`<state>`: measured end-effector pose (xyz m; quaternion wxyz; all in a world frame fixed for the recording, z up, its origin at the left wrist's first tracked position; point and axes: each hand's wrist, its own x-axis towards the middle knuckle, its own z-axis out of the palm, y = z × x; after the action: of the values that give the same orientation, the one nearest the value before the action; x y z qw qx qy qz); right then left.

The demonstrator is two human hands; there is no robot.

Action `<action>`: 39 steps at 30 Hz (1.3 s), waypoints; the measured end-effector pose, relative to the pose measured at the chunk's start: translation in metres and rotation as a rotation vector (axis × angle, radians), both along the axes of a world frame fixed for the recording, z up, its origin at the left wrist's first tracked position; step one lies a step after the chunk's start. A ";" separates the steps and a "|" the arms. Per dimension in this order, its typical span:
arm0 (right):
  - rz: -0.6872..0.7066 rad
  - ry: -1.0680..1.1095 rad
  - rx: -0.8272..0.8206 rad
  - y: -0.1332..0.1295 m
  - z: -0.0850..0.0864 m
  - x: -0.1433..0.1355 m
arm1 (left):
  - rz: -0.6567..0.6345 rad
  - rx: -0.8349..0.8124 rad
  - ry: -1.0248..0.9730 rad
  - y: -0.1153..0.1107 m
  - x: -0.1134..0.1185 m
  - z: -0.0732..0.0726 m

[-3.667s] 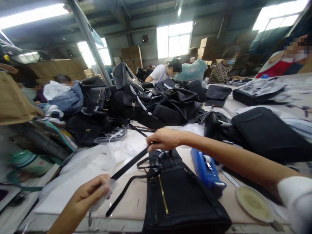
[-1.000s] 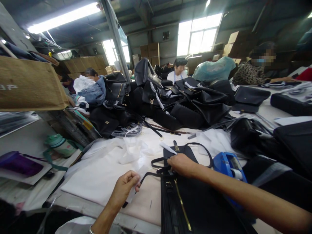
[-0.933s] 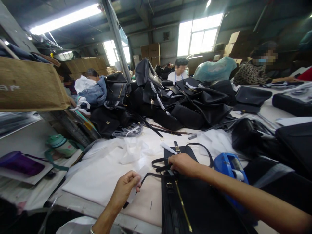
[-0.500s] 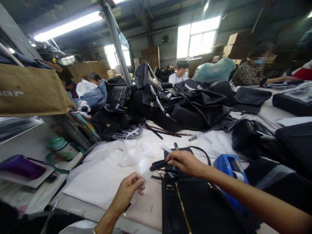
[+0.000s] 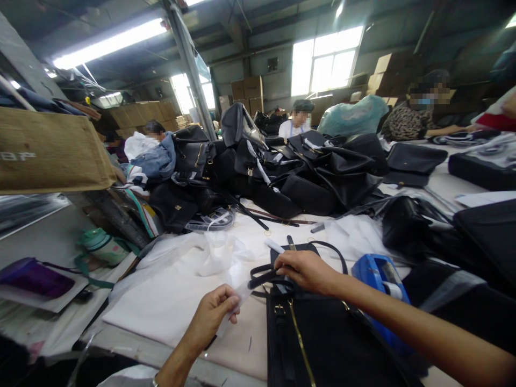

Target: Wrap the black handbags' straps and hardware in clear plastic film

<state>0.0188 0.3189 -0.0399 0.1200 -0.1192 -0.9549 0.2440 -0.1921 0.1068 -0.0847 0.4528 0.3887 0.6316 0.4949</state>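
Near the middle, my left hand pinches a strip of thin translucent wrapping. My right hand is closed around folded black straps at the top of a black bag. That bag lies on the table with a gold zipper and a small buckle showing. The wrapping reaches the left end of the straps. A white strip pokes out just above my right fingers, whose tips are partly hidden.
A blue tape dispenser stands beside my right forearm. Black bags are piled across the back. White sheeting covers the left of the table. A metal post rises behind. Several people sit beyond.
The folded straps by my right hand have spread apart, with a loop now visible at their left. Both hands stay in nearly the same place.
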 end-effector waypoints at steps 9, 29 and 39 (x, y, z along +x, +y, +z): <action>0.022 0.017 0.171 -0.003 0.005 0.001 | -0.035 -0.036 0.000 0.006 0.003 0.004; 0.099 -0.060 0.162 -0.006 0.008 0.005 | -0.051 -0.040 0.080 0.013 0.014 0.014; 0.249 -0.078 -0.019 -0.030 -0.010 -0.017 | -0.137 -0.130 0.115 0.026 0.039 0.011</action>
<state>0.0015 0.2884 -0.0497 0.0505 -0.0101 -0.9639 0.2613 -0.1534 0.1324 -0.0738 0.4726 0.4286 0.6594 0.3977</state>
